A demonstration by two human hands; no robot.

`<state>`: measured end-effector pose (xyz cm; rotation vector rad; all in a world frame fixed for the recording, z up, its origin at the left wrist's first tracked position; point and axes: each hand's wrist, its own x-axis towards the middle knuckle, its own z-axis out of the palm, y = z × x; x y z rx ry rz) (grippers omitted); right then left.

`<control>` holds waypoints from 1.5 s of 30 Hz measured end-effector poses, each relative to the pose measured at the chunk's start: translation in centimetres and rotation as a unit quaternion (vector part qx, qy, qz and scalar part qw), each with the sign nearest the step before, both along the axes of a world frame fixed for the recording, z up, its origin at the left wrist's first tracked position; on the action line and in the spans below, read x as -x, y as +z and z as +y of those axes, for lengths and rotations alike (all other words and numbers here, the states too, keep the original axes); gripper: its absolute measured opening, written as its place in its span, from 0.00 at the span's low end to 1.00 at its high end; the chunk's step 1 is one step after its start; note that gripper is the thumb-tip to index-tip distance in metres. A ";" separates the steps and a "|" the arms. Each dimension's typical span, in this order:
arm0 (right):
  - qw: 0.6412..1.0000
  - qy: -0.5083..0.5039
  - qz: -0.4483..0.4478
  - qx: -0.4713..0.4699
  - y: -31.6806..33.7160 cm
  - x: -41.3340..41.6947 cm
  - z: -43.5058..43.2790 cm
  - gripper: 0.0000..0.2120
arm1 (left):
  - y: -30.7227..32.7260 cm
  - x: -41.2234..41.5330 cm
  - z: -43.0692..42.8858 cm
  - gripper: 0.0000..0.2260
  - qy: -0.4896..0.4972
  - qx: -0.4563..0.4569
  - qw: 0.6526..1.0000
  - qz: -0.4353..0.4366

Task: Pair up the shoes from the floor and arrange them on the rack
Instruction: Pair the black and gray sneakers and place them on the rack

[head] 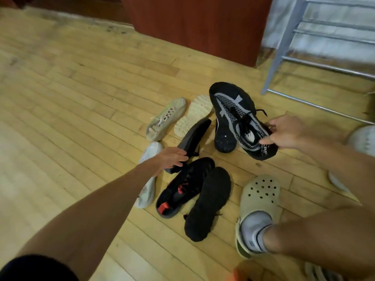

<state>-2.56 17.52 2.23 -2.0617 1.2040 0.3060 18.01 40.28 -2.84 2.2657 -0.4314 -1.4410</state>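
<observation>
- The left hand (172,158) reaches forward on a straight bare arm. Its fingers are curled over the heel end of a dark shoe (194,136), which is tipped on its side with the toe pointing away.
- The right hand (288,132) comes in from the right. Its thumb and forefinger pinch the heel collar of a knit sneaker (233,110), laces up and toe pointing away. Whether the sneaker is off the floor (71,98) cannot be told.
- The two held shoes lie near each other in the middle of the pile, with a black sole (223,138) between them.
- Around them lie a beige sneaker (168,116), a pale sole (192,116), a white shoe (149,191) under the left forearm, a red-trimmed shoe (188,179) and an upturned black shoe (209,201).
- A foot in a clog (261,191) stands just right of the pile.
- The rack (284,45) stands to the far right, its corner post near the sneaker's toe and a cabinet (192,27) to its left.
- Wide floor stretches to the left of the pile.
</observation>
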 end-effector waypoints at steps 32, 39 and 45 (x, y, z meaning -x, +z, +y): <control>0.994 -0.037 0.047 -0.093 -1.6 1.7 -0.2 0.23 | -11.8 10.7 -0.1 0.34 -0.135 -0.132 0.979 -0.080; 0.992 -0.055 0.042 -0.110 -1.0 2.7 -0.1 0.24 | -10.4 11.2 1.2 0.23 -0.061 -0.028 0.990 -0.125; 0.979 -0.106 -0.005 -0.177 -0.4 2.0 0.2 0.24 | -4.3 8.4 0.4 0.26 -0.111 0.037 0.956 -0.270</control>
